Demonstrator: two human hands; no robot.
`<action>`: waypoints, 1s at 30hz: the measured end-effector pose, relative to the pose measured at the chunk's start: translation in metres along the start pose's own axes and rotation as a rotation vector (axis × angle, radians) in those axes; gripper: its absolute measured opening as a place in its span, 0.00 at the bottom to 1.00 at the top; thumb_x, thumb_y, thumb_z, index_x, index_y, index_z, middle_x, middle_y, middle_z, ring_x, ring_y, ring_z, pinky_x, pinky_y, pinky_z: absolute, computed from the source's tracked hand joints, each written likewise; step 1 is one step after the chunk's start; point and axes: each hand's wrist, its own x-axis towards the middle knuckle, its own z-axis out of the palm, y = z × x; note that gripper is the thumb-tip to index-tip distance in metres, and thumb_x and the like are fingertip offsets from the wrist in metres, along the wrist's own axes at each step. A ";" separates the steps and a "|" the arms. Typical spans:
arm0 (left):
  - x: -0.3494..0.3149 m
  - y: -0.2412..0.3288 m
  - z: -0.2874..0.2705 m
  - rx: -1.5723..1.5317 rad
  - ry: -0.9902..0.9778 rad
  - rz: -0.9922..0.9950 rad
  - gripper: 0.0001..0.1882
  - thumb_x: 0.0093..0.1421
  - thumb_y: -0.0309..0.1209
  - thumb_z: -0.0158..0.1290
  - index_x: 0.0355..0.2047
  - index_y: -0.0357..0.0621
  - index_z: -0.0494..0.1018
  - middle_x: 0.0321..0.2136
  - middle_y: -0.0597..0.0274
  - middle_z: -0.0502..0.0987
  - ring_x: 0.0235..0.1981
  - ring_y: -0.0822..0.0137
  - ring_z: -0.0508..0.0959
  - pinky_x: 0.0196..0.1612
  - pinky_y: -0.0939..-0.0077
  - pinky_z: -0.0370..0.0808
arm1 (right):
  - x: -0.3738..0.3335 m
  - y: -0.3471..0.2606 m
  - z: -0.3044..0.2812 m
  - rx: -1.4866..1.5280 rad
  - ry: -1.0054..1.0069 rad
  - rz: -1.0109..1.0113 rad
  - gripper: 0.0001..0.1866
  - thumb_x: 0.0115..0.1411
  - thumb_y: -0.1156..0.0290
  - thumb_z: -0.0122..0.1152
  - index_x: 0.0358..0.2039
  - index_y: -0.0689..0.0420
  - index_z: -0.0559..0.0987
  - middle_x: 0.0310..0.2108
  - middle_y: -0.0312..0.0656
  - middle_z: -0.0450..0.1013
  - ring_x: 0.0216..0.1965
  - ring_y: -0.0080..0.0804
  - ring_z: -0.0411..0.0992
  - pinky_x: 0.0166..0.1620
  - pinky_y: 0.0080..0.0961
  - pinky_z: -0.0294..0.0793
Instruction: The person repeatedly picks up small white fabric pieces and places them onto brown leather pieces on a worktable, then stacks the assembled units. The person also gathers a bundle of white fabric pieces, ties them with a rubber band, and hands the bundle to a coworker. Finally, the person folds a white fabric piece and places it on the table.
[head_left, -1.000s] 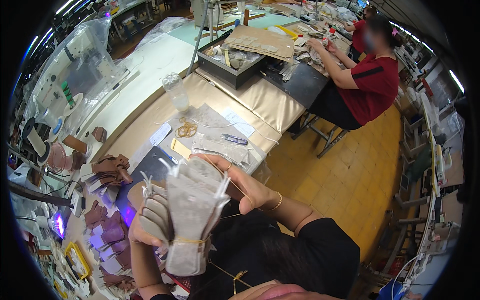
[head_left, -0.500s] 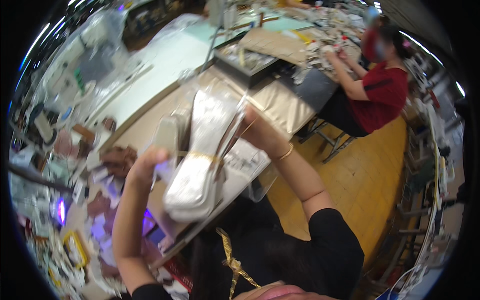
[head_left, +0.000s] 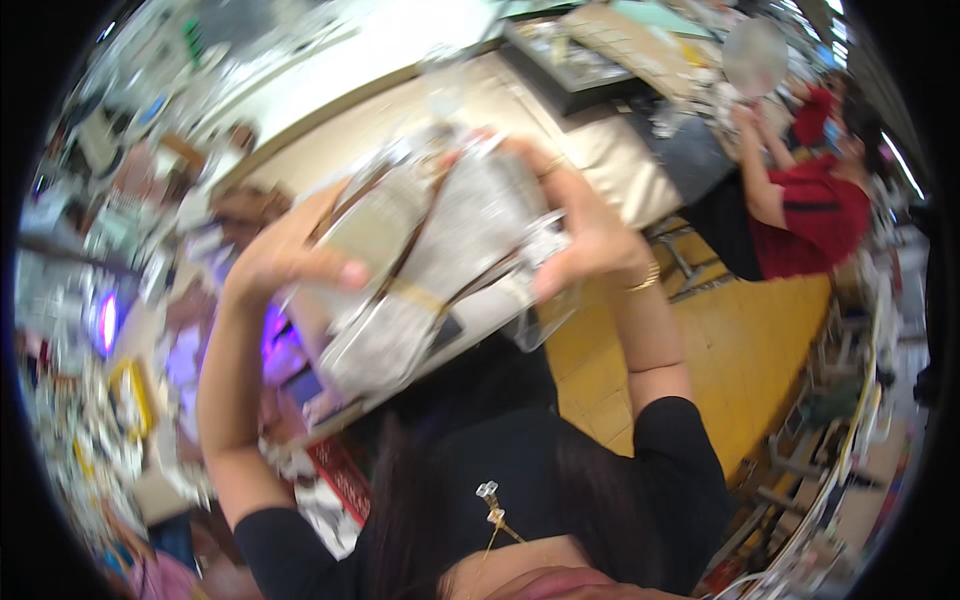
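Between my two hands are bundles of shoe soles [head_left: 478, 215], pale grey, sole-shaped and stacked, in shiny clear plastic, with brown strips around them and a tan band at the narrow waist. My left hand [head_left: 285, 250] is closed on the left side of the bundles, thumb in front and fingers mostly hidden. On the other side, my right hand [head_left: 595, 225] grips the upper right, with its thumb by crumpled plastic and its fingers curled behind. The bundles are tilted and held above the table's near edge. Motion blurs the details.
A beige-covered worktable [head_left: 480, 95] lies beyond my hands, with a dark tray [head_left: 575, 75] at its far end. Brown pieces [head_left: 250, 205] and a purple-lit heap crowd the left. A person in a red top [head_left: 820, 215] sits at the right, beside the yellow floor [head_left: 720, 345].
The bundles have spread wider, with a second sole shape showing more on the left. My right hand has moved right, and its thumb now shows in front. The view has shifted.
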 end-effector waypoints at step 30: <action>0.003 -0.045 0.044 -0.324 0.395 0.028 0.47 0.51 0.50 0.64 0.63 0.34 0.59 0.55 0.53 0.71 0.56 0.62 0.70 0.61 0.69 0.62 | -0.011 0.018 0.008 -0.737 0.011 -0.140 0.18 0.61 0.50 0.62 0.24 0.50 0.84 0.64 0.45 0.56 0.68 0.49 0.47 0.68 0.50 0.42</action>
